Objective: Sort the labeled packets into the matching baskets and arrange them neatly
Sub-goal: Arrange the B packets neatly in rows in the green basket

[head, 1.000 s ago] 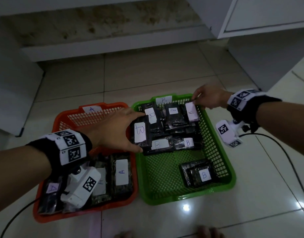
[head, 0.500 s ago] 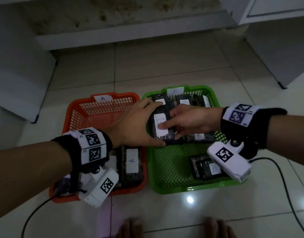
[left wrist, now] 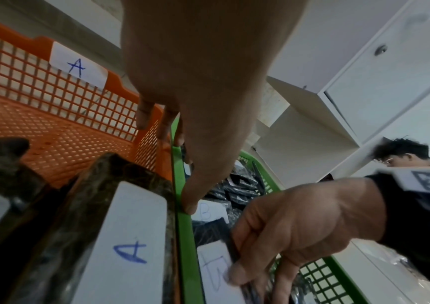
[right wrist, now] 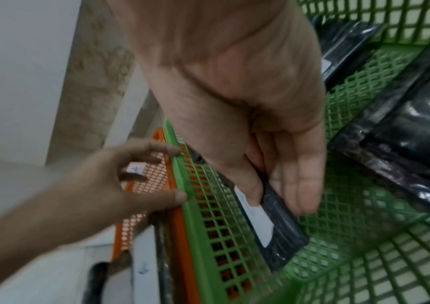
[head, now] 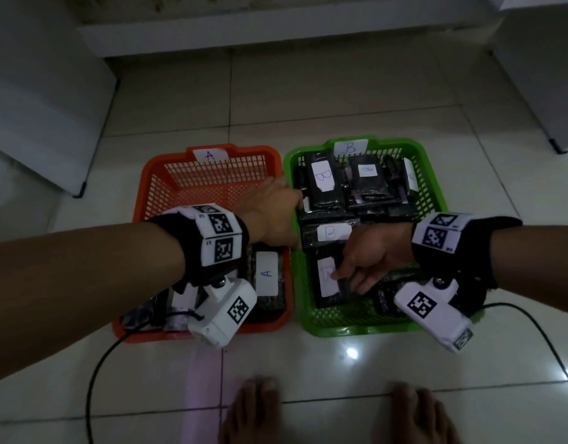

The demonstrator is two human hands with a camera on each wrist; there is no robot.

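Note:
An orange basket [head: 167, 159] tagged A and a green basket [head: 401, 143] tagged B stand side by side on the floor. My right hand [head: 356, 272] pinches a dark packet labelled B [head: 326, 277], thumb on its label, low in the near-left part of the green basket [right wrist: 343, 205]. In the right wrist view the packet [right wrist: 276, 230] tilts against the mesh floor. My left hand [head: 278, 213] holds nothing; its thumb [left wrist: 190, 206] touches the green rim [left wrist: 182, 226]. Several B packets [head: 322, 184] fill the green basket's far half. An A packet [head: 267, 274] lies in the orange one.
White cabinets stand at the left [head: 36, 91] and right [head: 545, 75], with a low ledge [head: 276, 30] behind the baskets. Black cables [head: 93, 379] trail over the tiles. My bare feet [head: 254, 408] are just in front of the baskets.
The right hand came across from the far right corner, took the B packet from the left hand and carried it down toward the basket's near left. The left hand let go.

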